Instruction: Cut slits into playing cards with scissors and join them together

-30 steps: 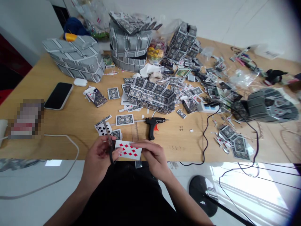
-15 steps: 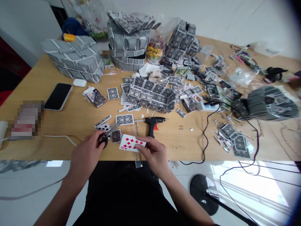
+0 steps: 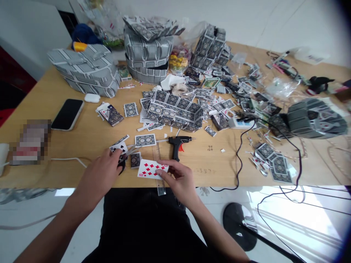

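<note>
My left hand [image 3: 101, 170] is closed at the black handles of a pair of scissors [image 3: 123, 162], low over the table; its fingers partly cover the handles. The blades point up and to the right, a little blurred. Beneath those fingertips lies a playing card with black spades [image 3: 120, 145]. Between thumb and fingers, my right hand [image 3: 179, 179] pinches a ten of diamonds card [image 3: 148, 168], face up, above a clear ruler [image 3: 161, 188]. A small patterned card stack [image 3: 135, 160] sits between the hands. Past them lies a face-down card [image 3: 145, 140].
A black glue gun [image 3: 177, 144] lies beyond my right hand. Behind it stands an open box woven from cards [image 3: 175, 113]. Folded-card bags [image 3: 85, 71] and loose cards fill the back. A phone [image 3: 67, 114] is at left; a black cable [image 3: 239, 157] runs down at right.
My left hand has shifted slightly up and left with the scissors, its fingers now over the spades card. My right hand has moved the ten of diamonds slightly left and down.
</note>
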Demonstrator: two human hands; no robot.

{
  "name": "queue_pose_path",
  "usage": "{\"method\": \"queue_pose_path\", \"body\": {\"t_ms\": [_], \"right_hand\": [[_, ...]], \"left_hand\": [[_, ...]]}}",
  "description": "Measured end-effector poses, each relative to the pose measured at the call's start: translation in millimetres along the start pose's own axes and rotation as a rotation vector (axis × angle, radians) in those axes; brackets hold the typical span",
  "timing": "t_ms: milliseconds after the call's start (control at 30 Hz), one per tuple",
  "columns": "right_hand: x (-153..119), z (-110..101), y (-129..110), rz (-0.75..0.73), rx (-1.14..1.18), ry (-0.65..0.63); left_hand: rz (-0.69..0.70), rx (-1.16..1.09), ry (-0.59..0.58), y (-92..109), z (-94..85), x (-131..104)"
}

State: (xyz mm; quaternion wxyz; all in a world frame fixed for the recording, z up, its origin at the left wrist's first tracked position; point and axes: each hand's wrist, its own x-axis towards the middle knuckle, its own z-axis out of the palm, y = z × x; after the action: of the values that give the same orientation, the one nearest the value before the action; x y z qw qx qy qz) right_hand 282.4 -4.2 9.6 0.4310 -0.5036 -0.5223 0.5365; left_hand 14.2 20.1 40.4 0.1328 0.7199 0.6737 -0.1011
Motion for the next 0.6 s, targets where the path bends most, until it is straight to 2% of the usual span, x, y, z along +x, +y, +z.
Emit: {"method": "queue_pose_path", "body": {"t_ms": [133, 233, 333, 400, 467, 600], "right_hand": [[1.1, -1.5, -0.5, 0.011, 0.009, -0.003], [2.9, -2.2, -3.5, 0.016, -0.007, -0.002], [3.9, -1.1, -6.0, 0.015, -0.003, -0.015], [3.8, 0.3, -7.0, 0.018, 0.016, -0.034], [3.3, 1.6, -8.1, 0.026, 0.03, -0.056], [2.2, 2.3, -11.0, -0.007, -0.018, -0.076]], "left_hand": [[-0.011, -0.276, -0.072, -13.1, 8.3, 6.2], [0.005, -0.417, -0.05, -18.1, 9.6, 2.0], [0.066, -0.493, 0.104, -9.5, 3.9, -10.3], [0.183, -0.593, 0.245, 2.3, -0.1, -20.0], [0.327, -0.662, 0.328, 14.4, -1.4, -27.7], [0.432, -0.645, 0.499, 28.4, 3.4, -32.6]]}}
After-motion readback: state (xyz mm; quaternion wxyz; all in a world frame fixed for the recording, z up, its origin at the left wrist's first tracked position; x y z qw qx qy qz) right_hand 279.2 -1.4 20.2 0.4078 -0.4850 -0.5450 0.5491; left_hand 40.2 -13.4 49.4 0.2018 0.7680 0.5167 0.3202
